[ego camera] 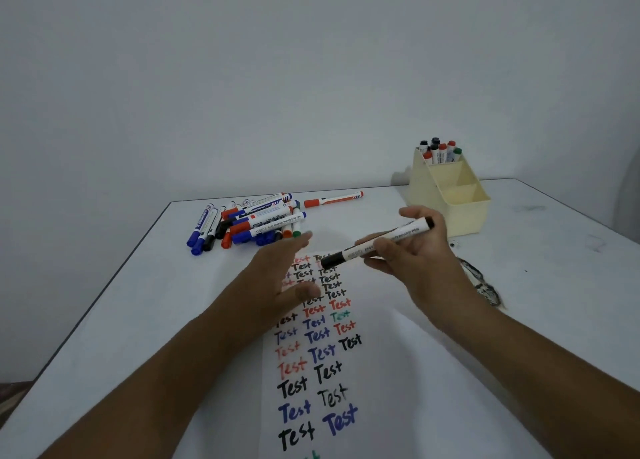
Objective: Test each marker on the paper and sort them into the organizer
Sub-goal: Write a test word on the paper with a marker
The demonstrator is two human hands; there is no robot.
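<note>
Your two arms reach out over the paper [381, 372], which lies right in front of you and is full of the word "Test" in many colours. Your right hand [420, 250] pinches a black marker [377, 241] with curled fingers. It hangs just above the top of the paper, cap still on, I think. The marker lies sideways: its black cap end points left, toward your left hand [280, 282], and its other end points up and right, toward the organizer [464, 212]. Your left hand is spread flat over the paper, holding nothing, and it is the hand nearer the cap. The pile of markers [249, 223] waits behind it.
</note>
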